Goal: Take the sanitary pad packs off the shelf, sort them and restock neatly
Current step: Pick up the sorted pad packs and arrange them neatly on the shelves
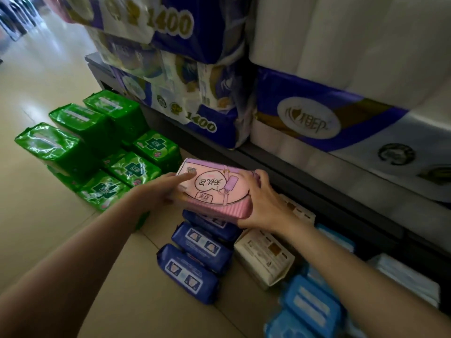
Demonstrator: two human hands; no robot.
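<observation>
Both of my hands hold a pink sanitary pad pack [214, 189] in the air in front of the shelf. My left hand [158, 189] grips its left end with the index finger laid on top. My right hand [262, 203] clasps its right end. Directly below it, dark blue packs [195, 259] lie in a row on the floor. Green packs [97, 145] are grouped on the floor to the left. White-beige packs [266, 257] and light blue packs [312, 306] lie on the right by the shelf base.
The dark shelf edge [317, 181] runs diagonally from upper left to right. Big purple-and-white toilet paper bundles [305, 113] fill the shelf above. Beige tiled floor [39, 93] stretches away on the left.
</observation>
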